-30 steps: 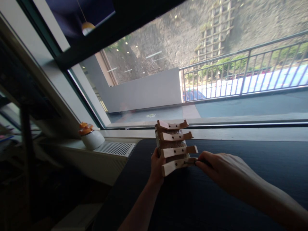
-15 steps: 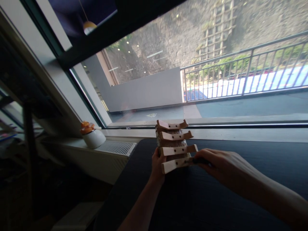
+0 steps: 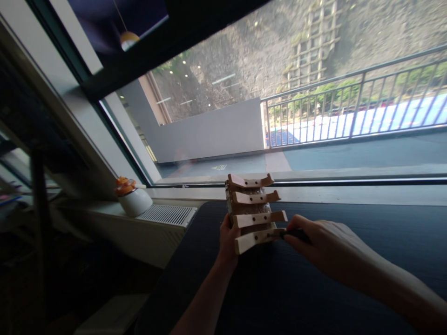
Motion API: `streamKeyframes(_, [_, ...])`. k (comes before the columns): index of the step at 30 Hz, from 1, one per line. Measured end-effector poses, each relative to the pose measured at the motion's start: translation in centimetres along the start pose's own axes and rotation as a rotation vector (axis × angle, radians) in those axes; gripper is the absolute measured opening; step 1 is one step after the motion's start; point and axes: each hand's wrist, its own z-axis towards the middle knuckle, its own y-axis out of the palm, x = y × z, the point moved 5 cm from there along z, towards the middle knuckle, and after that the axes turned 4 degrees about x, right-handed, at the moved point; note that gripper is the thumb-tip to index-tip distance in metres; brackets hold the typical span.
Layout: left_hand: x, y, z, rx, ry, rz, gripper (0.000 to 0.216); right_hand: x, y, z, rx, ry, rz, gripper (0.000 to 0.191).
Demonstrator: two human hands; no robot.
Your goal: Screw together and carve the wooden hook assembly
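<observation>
A small wooden rack [image 3: 254, 211] with several curved light-wood slats stands on a dark table [image 3: 314, 288] near the window. My left hand [image 3: 227, 243] grips the rack's left side, fingers wrapped round it. My right hand [image 3: 323, 244] is pinched on a small dark tool [image 3: 292, 234] whose tip touches the right end of the lowest slat. What the tool is exactly is too small to tell.
A white pot with an orange lid [image 3: 132, 197] sits on the sill at left, beside a vent grille [image 3: 166, 215]. A large window [image 3: 279, 107] looks onto a railing and terrace. A dark post [image 3: 39, 223] stands at far left.
Both hands and the rack stay almost in place. My right hand shifts very slightly at the lowest slat's end; the view wobbles a little.
</observation>
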Motion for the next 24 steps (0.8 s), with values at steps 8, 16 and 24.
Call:
streamKeyframes(8, [-0.6,-0.4,0.4,0.002,0.004,0.013,0.040,-0.3,0.0,-0.2,0.088,-0.078,-0.034,0.014])
streamKeyframes(16, [-1.4,-0.8,0.7,-0.018,-0.014,0.010,0.044,-2.2,0.6,-0.6,0.136,-0.358,-0.136,0.031])
streamKeyframes(24, [-0.2,-0.2,0.0,0.009,-0.006,-0.029,0.043,-1.1,0.5,-0.4,0.086,-0.224,-0.070,0.022])
